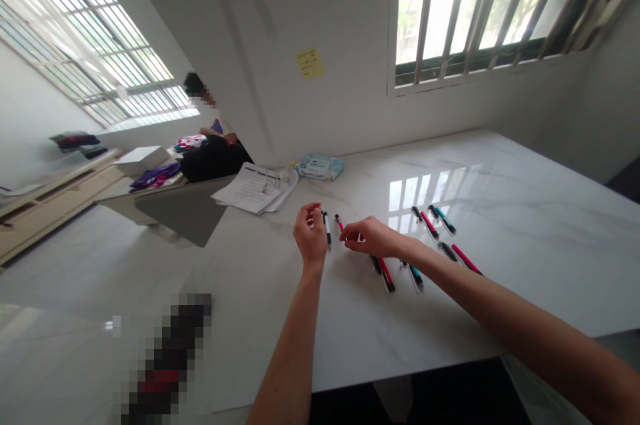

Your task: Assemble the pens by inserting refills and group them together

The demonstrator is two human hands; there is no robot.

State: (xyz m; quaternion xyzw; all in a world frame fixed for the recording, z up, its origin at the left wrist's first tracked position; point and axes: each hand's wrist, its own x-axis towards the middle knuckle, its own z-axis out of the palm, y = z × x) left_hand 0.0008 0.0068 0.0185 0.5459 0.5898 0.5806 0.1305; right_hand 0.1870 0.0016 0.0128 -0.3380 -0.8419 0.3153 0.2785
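My left hand (pixel 310 233) is curled over the white marble table (pixel 500 171), its fingers pinched on the top of a black-and-white pen (pixel 327 229). My right hand (pixel 371 237) is closed on a red pen (pixel 340 223) just to the right of it. Several more pens lie in a row on the table: a red one (pixel 386 274) and a teal one (pixel 415 275) under my right wrist, and others, red (pixel 429 225), teal (pixel 445 219) and red (pixel 467 259), further right.
A stack of papers (pixel 253 189) and a pale blue tissue pack (pixel 320 166) lie near the wall. A yellow sticky note (pixel 309 63) is on the wall. Another person (pixel 210 145) sits beyond the table's left end among clothes and a box (pixel 143 159).
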